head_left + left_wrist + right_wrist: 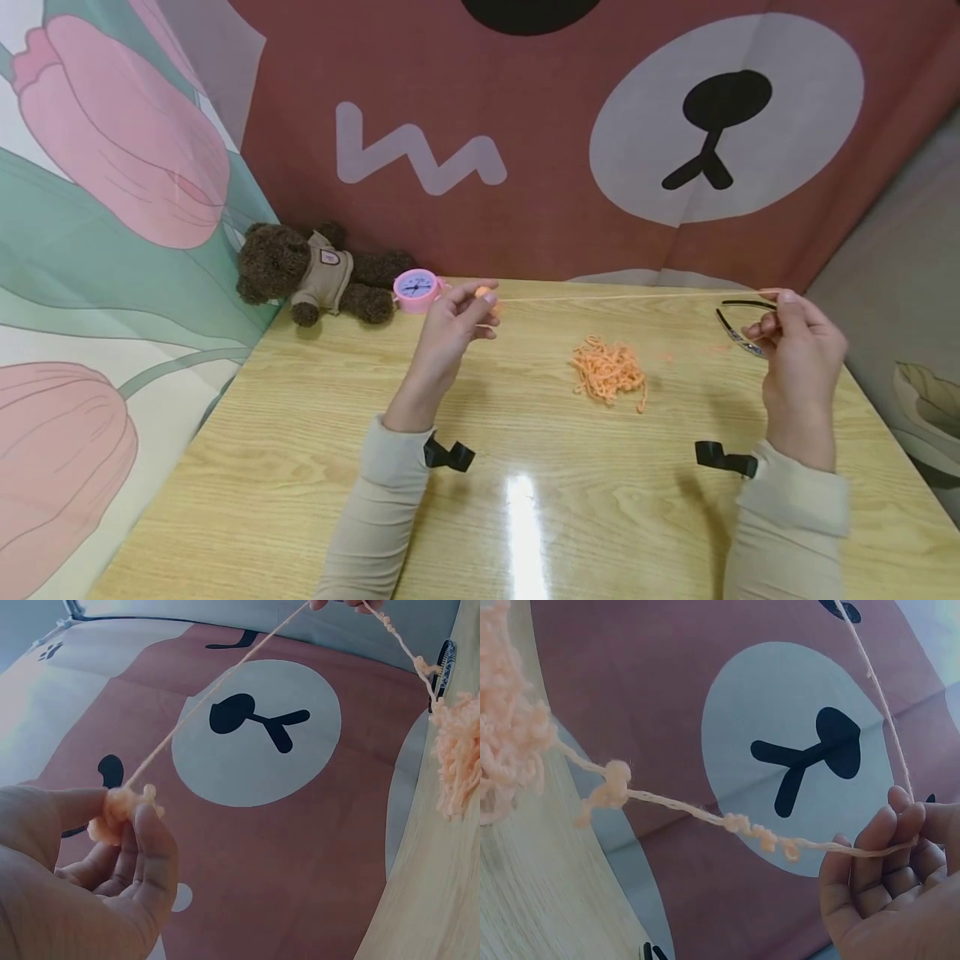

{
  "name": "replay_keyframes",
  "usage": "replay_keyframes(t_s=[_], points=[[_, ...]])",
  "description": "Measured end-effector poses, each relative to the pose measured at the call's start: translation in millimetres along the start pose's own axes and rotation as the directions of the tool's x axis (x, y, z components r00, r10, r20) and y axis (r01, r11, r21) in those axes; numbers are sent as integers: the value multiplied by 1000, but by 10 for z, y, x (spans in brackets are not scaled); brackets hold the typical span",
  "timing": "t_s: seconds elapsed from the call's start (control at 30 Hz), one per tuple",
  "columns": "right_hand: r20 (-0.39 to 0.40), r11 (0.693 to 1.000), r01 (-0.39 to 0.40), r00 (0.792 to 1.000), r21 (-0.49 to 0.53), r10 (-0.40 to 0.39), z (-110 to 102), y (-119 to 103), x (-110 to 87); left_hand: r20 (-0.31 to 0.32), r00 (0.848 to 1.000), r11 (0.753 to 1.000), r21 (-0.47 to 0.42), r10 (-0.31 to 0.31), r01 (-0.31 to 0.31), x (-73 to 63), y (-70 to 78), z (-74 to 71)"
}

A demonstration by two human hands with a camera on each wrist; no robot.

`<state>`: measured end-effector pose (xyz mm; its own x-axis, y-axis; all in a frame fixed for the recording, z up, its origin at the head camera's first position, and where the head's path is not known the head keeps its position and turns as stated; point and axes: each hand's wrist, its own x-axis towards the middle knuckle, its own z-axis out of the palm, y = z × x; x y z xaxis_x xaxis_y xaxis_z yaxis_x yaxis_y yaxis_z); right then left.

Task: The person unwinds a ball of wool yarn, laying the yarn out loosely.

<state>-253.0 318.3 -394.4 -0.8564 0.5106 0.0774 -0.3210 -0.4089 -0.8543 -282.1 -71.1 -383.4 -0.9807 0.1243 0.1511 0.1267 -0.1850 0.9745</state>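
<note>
An orange yarn strand runs taut between my two raised hands, above the table. My left hand pinches a small bunched clump of the yarn between thumb and fingers. At the other end, my right hand pinches the strand with thumb and fingertips. From the right hand the yarn continues down, with kinks and a knot along it, toward a loose orange yarn pile. That pile lies on the table between the hands and nearer to me.
The wooden table meets a printed bear curtain at the back. A brown teddy bear lies at the back left beside a pink alarm clock. Dark-framed glasses lie behind my right hand, with orange yarn scraps nearby.
</note>
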Motion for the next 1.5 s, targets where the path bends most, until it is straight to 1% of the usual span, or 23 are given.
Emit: replay_keyframes(t_s=[0.2,0.33,0.43,0.57,0.7,0.8,0.87,1.0,1.07,1.13,1.2,1.27,1.33,1.37,1.4,1.47,1.5], points=[[-14,1000,7,1000,11,-7,-17,-23,-9,-25,1000,1000,-14,9,-10,-4,0,3],[-12,999,8,1000,32,-7,-29,-34,-2,-59,998,1000,-23,12,-13,4,-2,-9],[-31,997,6,1000,73,-4,-60,-48,16,-92,996,999,-45,7,-12,14,4,-22],[-90,992,15,996,129,-3,-131,-66,49,-110,994,998,-66,11,-18,19,17,-44],[-150,989,12,989,147,10,-206,-95,73,-113,994,998,-65,14,-21,16,25,-66],[-173,987,1,984,160,27,-272,-115,94,-135,991,997,-79,6,-17,24,33,-76],[-197,985,-2,980,171,36,-323,-121,114,-155,988,994,-109,3,-20,34,38,-82],[-280,987,12,959,158,33,-421,-118,144,-183,983,986,-157,26,-55,46,41,-101],[-321,989,14,946,146,34,-461,-117,159,-183,982,983,-169,35,-67,51,41,-103],[-351,994,7,936,110,32,-485,-109,168,-176,984,984,-166,38,-68,51,44,-101],[-358,997,-25,932,78,52,-493,-107,174,-161,986,986,-153,33,-58,45,50,-92],[-345,996,-85,935,3,81,-475,-95,171,-143,989,990,-134,22,-42,37,52,-78],[-302,985,-143,947,-97,108,-432,-72,170,-123,992,993,-116,11,-26,27,49,-57],[-270,974,-166,956,-154,120,-400,-56,168,-111,994,994,-105,7,-19,21,46,-42],[-233,957,-175,965,-232,120,-360,-31,162,-98,995,995,-94,2,-11,15,40,-27],[-141,915,-151,984,-374,105,-258,40,153,-66,998,997,-75,-5,0,5,23,13],[-76,879,-118,993,-461,94,-199,83,142,-46,999,998,-65,-6,3,-3,14,36]])
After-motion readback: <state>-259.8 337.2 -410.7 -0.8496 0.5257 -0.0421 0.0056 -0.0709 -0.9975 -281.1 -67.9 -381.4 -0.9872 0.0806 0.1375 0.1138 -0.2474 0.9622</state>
